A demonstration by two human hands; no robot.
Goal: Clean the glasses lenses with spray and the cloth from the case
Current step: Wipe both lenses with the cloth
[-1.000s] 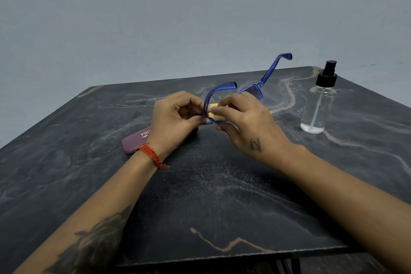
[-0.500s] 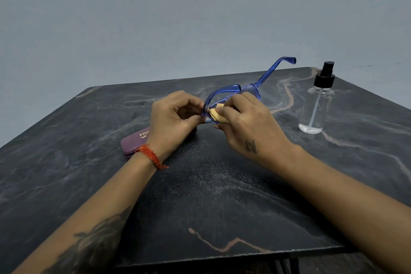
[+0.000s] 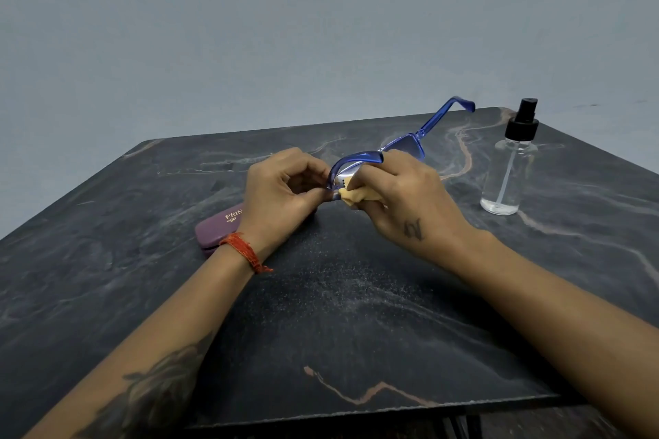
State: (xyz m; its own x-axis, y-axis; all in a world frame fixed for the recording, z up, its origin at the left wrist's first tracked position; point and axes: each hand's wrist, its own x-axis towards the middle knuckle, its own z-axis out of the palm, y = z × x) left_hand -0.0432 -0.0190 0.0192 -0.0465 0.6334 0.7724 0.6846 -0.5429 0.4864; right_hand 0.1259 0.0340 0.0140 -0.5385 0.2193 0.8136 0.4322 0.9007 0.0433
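Note:
Blue-framed glasses (image 3: 360, 157) are held above the dark marble table (image 3: 321, 314), one temple arm sticking up toward the back right. My left hand (image 3: 281, 192) pinches the frame's left end. My right hand (image 3: 403, 196) holds a small beige cloth (image 3: 351, 195) pressed against the near lens. A clear spray bottle (image 3: 508, 167) with a black pump stands upright to the right, apart from both hands. The purple glasses case (image 3: 217, 228) lies shut on the table, partly hidden behind my left wrist.
A plain grey wall stands behind the table. The table's front edge (image 3: 356, 413) runs across the bottom of the view, with dark legs showing below it.
The glasses have tilted flatter and turned, so the raised temple arm sits lower and further right. The cloth has slid down along the near lens, showing more below my right fingers.

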